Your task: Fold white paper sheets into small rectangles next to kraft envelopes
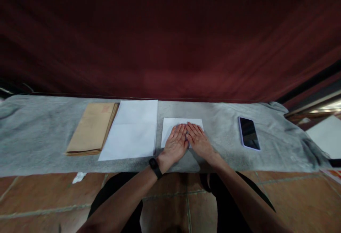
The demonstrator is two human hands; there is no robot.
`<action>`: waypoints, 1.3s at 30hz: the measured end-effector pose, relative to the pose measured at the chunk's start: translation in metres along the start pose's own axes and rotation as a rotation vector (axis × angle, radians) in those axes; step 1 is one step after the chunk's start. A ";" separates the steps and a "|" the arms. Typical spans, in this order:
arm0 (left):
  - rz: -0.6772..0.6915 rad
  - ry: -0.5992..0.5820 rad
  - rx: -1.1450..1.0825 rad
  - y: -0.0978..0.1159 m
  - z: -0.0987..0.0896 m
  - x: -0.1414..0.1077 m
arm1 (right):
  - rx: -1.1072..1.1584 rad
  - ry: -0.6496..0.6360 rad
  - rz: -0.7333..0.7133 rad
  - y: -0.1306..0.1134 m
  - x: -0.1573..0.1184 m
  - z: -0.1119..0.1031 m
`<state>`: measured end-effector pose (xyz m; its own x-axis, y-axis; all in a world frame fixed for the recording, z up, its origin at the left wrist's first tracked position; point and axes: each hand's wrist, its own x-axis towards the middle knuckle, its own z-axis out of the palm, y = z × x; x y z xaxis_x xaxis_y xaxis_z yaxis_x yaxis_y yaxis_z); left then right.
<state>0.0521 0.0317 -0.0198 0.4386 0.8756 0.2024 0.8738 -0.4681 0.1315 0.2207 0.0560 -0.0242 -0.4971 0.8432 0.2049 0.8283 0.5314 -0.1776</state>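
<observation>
A small white sheet of paper (168, 123), perhaps folded, lies flat on the grey cloth in front of me. My left hand (176, 142) rests palm down on it, fingers stretched out. Beside it my right hand (198, 139) lies flat too, its fingers extended and the two hands touching near the thumbs and fingertips. They cover the middle and lower part of the paper. To the left is a stack of larger white paper (130, 128), and beyond that a pile of brown envelopes (92, 126).
A phone (249, 133) lies on the right part of the grey cloth (221, 119). A dark red curtain (170, 48) hangs behind. White paper (327, 135) shows at the far right. On the tiled floor is a white scrap (79, 177).
</observation>
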 end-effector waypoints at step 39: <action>-0.421 0.097 -0.258 -0.036 -0.014 0.003 | 0.024 0.021 -0.021 -0.013 -0.007 -0.003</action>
<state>0.0191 0.0496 -0.0108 0.0271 0.9855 0.1678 0.8851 -0.1016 0.4542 0.2137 0.0427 -0.0205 -0.5086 0.8300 0.2290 0.8110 0.5511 -0.1965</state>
